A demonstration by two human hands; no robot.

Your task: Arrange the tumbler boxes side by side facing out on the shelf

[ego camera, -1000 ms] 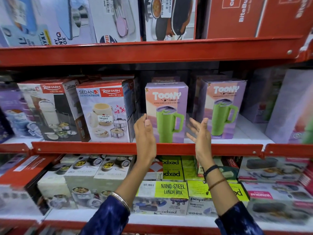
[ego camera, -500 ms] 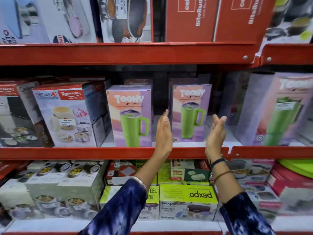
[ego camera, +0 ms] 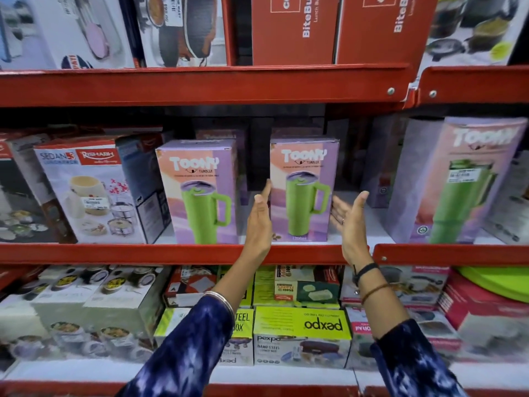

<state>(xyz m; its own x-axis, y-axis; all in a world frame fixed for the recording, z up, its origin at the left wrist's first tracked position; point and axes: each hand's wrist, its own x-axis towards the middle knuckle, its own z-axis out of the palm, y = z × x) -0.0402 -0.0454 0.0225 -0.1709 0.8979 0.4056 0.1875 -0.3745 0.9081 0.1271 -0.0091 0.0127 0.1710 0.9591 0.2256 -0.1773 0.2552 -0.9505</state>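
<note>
Three purple-and-peach Toony tumbler boxes stand upright on the middle red shelf (ego camera: 200,253), each showing a green tumbler. The left box (ego camera: 197,193) and the middle box (ego camera: 305,190) face out with a gap between them. The third box (ego camera: 458,181) stands further right, turned at an angle. More purple boxes sit behind them in shadow. My left hand (ego camera: 260,216) is flat and open at the middle box's left edge. My right hand (ego camera: 350,222) is open, palm inward, just off its right edge. Neither hand holds anything.
A Rishabh Sedan lunch pack box (ego camera: 94,190) stands directly left of the left tumbler box. Red BiteBuddy boxes (ego camera: 292,30) fill the shelf above. Green Pexpo lunch boxes (ego camera: 300,336) lie on the shelf below. A shelf joint (ego camera: 412,90) splits the rack at right.
The view has shifted right. Both hands have moved from either side of the left box to either side of the middle box, staying open.
</note>
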